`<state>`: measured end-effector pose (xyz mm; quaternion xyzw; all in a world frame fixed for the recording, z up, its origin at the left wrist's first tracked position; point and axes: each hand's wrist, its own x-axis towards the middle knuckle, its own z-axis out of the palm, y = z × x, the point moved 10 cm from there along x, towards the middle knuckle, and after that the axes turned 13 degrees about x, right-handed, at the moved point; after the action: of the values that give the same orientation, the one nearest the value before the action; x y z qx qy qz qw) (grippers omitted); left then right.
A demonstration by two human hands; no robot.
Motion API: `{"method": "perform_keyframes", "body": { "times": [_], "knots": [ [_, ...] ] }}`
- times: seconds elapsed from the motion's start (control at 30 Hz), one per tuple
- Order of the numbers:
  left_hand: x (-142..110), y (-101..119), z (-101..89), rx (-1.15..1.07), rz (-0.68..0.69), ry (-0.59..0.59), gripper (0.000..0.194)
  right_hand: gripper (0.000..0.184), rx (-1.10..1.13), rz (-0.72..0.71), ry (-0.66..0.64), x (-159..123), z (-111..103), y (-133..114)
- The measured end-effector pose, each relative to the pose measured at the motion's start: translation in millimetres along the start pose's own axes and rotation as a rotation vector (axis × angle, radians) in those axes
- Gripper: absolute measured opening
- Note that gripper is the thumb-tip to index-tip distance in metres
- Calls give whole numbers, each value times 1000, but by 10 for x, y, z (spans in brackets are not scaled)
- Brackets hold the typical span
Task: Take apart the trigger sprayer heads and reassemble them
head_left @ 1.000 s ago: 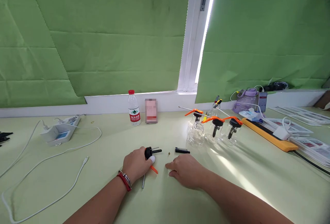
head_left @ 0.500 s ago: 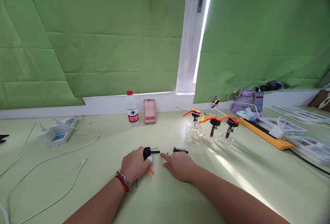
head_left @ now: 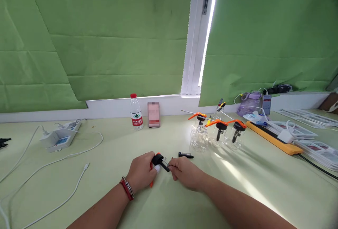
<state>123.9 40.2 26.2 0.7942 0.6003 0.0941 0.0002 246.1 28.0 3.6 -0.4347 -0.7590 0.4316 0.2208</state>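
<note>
My left hand (head_left: 144, 169) is wrapped round a black cap (head_left: 157, 159) with orange handle parts. A black stem and a thin metal rod stick out of the cap to the right, tilted down. My right hand (head_left: 185, 172) is close to the rod's end, thumb and index finger pinched together. Whatever small thing lies between those fingertips is too small to name. Just beyond the right hand, a black tube part with a coil spring (head_left: 186, 155) lies on the table.
Several glass jars (head_left: 200, 141) stand at the right, some with black caps and orange handles. A water bottle (head_left: 136, 113) and a pink box (head_left: 154, 115) stand at the back. White cables (head_left: 79, 183) and a power strip (head_left: 64, 137) lie left; an orange-yellow bar (head_left: 274, 139) lies right.
My left hand has turned the cap so its stem points down and right. My right hand's index finger, stretched to the table before, is now pinched against the thumb near the rod.
</note>
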Motion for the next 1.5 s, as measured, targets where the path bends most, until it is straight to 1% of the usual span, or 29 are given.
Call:
{"method": "perform_keyframes", "body": {
  "times": [0.1,0.2,0.3,0.37,0.43,0.5,0.57,0.73,0.83,0.93,1.0,1.07,1.13,1.17,1.2,1.27,1.33,1.4,1.43,1.5],
  "knots": [
    [-33,97,-19,-41,81,7,5,31,39,-10,-25,-7,63,16],
    [-82,243,-30,-80,209,-9,8,32,61,-20,-23,-11,75,15],
    [-130,337,-16,-110,304,-44,9,28,100,26,-27,-6,58,77],
    [-152,366,-5,-129,344,-58,12,20,189,74,-12,8,29,140],
    [-182,417,5,-138,401,-66,16,13,327,115,15,26,8,195],
    [-227,495,21,-130,476,-77,19,14,465,161,14,38,40,243],
    [-276,577,34,-112,542,-81,18,16,557,196,3,38,91,270],
    [-350,699,41,-74,611,-81,13,12,732,287,9,8,185,334],
    [-363,717,25,-71,626,-92,13,13,818,269,61,26,186,326],
    [-360,702,-12,-71,622,-92,11,12,857,237,85,63,192,307],
    [-384,723,-21,-71,647,-100,17,13,888,238,122,80,164,326],
    [-436,779,-14,-70,699,-112,28,16,906,232,181,84,94,346],
    [-488,838,2,-65,739,-127,35,15,845,163,234,84,-10,302],
    [-504,859,11,-61,745,-134,36,13,763,96,251,82,-65,238],
    [-514,874,20,-59,744,-144,36,10,643,7,262,76,-113,143],
    [-525,891,37,-66,734,-175,31,5,301,-191,256,46,-132,-102],
    [-530,892,55,-92,723,-217,24,10,-102,-340,194,21,1,-297],
    [-533,880,74,-120,709,-259,18,16,-445,-399,108,29,184,-348],
    [-533,869,83,-132,700,-278,17,17,-564,-404,71,43,252,-337],
    [-528,840,96,-159,676,-314,18,17,-695,-400,20,72,332,-302]
  ]
}}
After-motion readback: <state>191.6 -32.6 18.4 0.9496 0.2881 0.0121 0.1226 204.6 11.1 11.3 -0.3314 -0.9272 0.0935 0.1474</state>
